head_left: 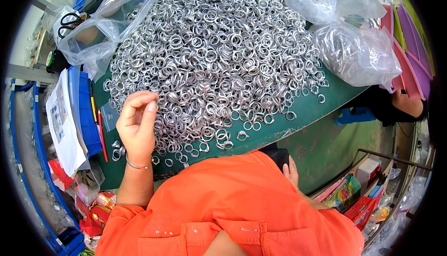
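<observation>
A big heap of silver-coloured finger rings [219, 55] spreads over the green tabletop [321, 98]. At the heap's near left edge, my left hand [136, 128] is raised with its fingers curled and the thumb close to the index finger. Whatever may be between those fingertips is hidden. A thin bangle circles that wrist. My right hand [291, 172] hangs below the table edge, beside a dark mesh-textured thing [278, 157]; its visible fingers are stretched out, and the orange shirt covers part of the arm. Several loose rings [223, 139] lie along the near edge.
Clear plastic bags [356, 51] lie at the far right, with another bag [125, 4] at the far left near black-handled scissors [70, 23]. Left of the heap are a red pencil [102, 135], a blue tray [91, 116] and printed paper [65, 121]. Another person's arm [407, 103] shows at right.
</observation>
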`<action>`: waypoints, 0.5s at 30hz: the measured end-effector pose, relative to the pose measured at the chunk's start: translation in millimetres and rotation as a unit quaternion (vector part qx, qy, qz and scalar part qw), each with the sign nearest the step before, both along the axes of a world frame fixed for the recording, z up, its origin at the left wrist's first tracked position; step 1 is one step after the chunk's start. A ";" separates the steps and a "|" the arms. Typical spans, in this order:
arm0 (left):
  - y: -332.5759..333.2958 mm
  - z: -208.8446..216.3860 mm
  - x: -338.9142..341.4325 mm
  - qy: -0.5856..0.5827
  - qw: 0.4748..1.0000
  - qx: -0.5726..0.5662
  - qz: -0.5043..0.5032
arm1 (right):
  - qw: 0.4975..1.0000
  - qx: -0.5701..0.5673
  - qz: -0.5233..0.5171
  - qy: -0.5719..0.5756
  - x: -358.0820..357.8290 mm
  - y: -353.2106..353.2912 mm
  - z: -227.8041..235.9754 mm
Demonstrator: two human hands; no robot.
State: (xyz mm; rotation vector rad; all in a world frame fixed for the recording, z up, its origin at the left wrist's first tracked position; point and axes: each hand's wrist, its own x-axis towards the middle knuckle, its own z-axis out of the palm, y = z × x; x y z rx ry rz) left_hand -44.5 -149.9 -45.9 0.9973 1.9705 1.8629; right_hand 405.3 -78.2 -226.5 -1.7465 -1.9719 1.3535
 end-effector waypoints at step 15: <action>13.1 -17.8 -0.5 0.377 0.905 -0.195 0.035 | 0.837 -0.370 -0.380 0.138 -26.0 39.9 -2.0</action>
